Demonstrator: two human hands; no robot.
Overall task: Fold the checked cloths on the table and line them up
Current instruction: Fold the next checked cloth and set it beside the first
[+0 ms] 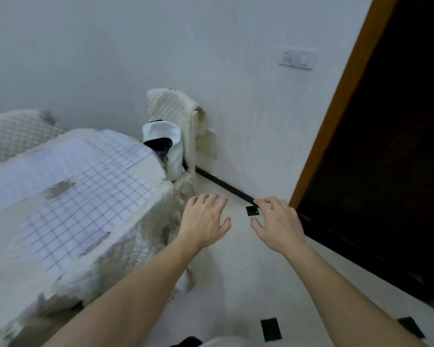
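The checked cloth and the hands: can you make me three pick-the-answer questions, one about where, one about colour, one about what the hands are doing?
1. Where does the checked cloth lie?
A. on the table
B. on the floor
C. on the chair

2. What colour is the door frame?
A. blue
B. orange-brown
C. green

3. What are the left hand and right hand doing?
A. gripping the cloth
B. held open, holding nothing
C. pressing the wall switch

Answers: 1 A, it is spread over the covered table. 2 B, the strip beside the dark door is orange-brown. 3 B, both hands have spread fingers over the floor.
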